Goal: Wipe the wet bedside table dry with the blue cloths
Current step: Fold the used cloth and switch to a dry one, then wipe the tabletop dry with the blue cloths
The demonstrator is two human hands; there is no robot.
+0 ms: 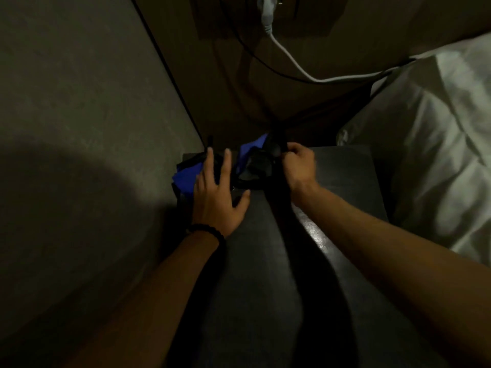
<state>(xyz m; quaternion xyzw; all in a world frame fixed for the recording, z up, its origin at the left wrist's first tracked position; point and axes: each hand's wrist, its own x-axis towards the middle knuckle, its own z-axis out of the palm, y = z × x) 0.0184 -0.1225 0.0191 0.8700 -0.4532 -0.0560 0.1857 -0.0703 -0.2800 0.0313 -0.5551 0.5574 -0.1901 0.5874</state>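
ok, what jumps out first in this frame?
Two bare hands at the far end of a dark bedside table: the left hand rests flat on a blue cloth, the right hand grips a dark bundle. A white cable hangs behind; white bedding lies right.

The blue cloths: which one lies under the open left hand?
The blue cloth at the table's far left corner, under the left hand; the other blue cloth lies beside the right hand.

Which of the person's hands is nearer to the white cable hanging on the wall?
The right hand. It sits almost straight below the white cable, at the back edge of the bedside table. The left hand lies further left and nearer the camera, on the blue cloth.
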